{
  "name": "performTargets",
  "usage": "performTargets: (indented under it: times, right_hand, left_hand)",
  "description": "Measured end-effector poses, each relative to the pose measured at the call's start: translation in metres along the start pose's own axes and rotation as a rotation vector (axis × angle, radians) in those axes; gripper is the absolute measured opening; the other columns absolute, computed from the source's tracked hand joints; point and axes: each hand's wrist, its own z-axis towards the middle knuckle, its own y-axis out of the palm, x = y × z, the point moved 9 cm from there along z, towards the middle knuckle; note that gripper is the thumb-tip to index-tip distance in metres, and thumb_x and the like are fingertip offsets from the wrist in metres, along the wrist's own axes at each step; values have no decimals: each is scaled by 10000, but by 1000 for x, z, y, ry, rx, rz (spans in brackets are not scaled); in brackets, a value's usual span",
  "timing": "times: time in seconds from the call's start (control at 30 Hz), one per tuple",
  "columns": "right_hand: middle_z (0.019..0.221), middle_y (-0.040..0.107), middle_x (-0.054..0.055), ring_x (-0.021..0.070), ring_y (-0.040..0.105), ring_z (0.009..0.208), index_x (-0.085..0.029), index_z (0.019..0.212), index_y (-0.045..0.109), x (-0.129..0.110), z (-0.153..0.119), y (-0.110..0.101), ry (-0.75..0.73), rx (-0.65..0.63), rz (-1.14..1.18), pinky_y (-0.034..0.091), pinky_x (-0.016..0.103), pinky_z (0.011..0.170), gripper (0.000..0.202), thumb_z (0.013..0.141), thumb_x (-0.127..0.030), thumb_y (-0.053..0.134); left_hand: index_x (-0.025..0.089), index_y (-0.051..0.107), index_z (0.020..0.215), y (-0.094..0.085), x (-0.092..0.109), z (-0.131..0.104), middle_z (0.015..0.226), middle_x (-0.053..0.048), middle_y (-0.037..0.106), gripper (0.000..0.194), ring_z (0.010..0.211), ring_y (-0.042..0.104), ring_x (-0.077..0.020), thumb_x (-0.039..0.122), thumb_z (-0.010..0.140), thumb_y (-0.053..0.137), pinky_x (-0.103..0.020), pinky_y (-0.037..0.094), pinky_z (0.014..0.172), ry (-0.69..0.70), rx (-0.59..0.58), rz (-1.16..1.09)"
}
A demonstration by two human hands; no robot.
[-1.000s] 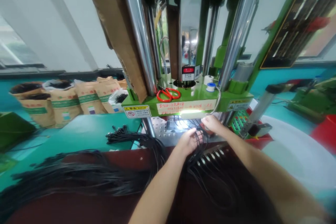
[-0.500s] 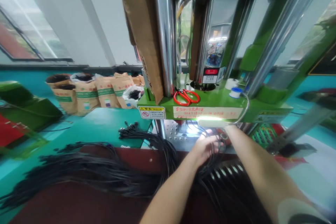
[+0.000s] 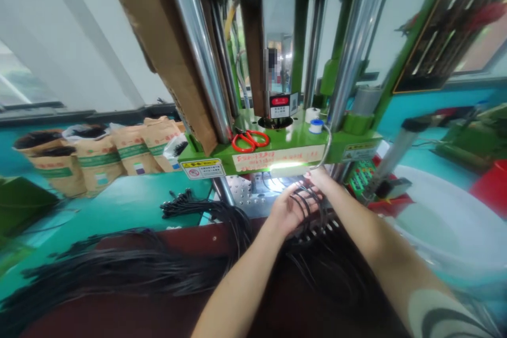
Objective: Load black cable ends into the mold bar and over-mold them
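Observation:
My left hand (image 3: pixel 293 210) is palm up in front of the press, its fingers curled under several thin black cables (image 3: pixel 304 206) that cross them and hang down. My right hand (image 3: pixel 320 178) reaches under the lamp (image 3: pixel 291 170) at the press opening, beside my left fingertips. The lamp and blur hide most of its fingers, so what it holds does not show. Behind both hands lies the metal mould plate (image 3: pixel 247 193), brightly lit. Below them, the cables drop past a slotted metal rack (image 3: pixel 317 231) into a dark heap.
A big bundle of black cables (image 3: pixel 119 269) lies to the left on the brown board (image 3: pixel 190 240). Red-handled scissors (image 3: pixel 250 141) and a blue-and-white spool (image 3: pixel 316 126) rest on the green press (image 3: pixel 277 148). Paper sacks (image 3: pixel 99 161) stand at the back left; a white round tub (image 3: pixel 447 222) is at right.
The view has turned to the right, so the press sits further left. My left hand has its palm more upturned, with the cables spread across its fingers. My right hand stays near the lamp.

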Motion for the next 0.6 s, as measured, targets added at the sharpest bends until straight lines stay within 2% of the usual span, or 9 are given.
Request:
performTargets:
  times: [0.1, 0.2, 0.27, 0.37, 0.47, 0.6]
  right_hand:
    - [640, 541, -30, 50, 464, 452, -134, 839, 547, 4, -10, -6, 23, 13, 90, 395, 176, 406, 216, 877, -334, 477]
    - [431, 402, -85, 32, 300, 298, -169, 703, 479, 4, -21, -8, 20, 11, 165, 209, 151, 279, 164, 820, -283, 484]
    - [384, 380, -92, 34, 279, 273, -184, 682, 464, 3, -27, -9, 13, 19, 198, 165, 150, 259, 108, 756, -246, 512]
    - [367, 398, -88, 36, 290, 262, -183, 672, 474, 4, -34, -8, 9, 51, 218, 146, 145, 248, 79, 682, -205, 550]
    - [342, 379, -90, 42, 295, 252, -184, 652, 469, 9, -39, -11, 17, 117, 227, 138, 143, 239, 80, 660, -177, 549]
    - [329, 361, -96, 40, 278, 242, -189, 646, 450, 18, -45, -24, 33, 202, 259, 161, 147, 236, 89, 680, -188, 532]
  left_hand:
    - [93, 580, 930, 10, -14, -13, 848, -137, 641, 292, 822, 623, -247, 333, 792, 489, -384, 452, 778, -24, 94, -77]
    - [109, 559, 805, 23, -24, -27, 575, -29, 530, 223, 556, 554, -143, 290, 841, 433, -318, 460, 666, -23, 124, -103]
    - [131, 505, 702, 30, -29, -35, 449, 50, 351, 233, 397, 394, -74, 251, 868, 394, -246, 418, 540, -33, 115, -134]
    - [152, 411, 614, 27, -40, -46, 423, 88, 183, 295, 331, 209, -38, 232, 890, 346, -181, 289, 415, -68, 173, -183]
    - [158, 380, 593, 20, -54, -61, 422, 93, 134, 303, 321, 153, -34, 235, 883, 342, -165, 191, 376, -99, 199, -176]
    - [162, 397, 592, 13, -66, -90, 412, 89, 130, 261, 318, 131, -40, 246, 838, 410, -182, 125, 366, -109, 108, -68]
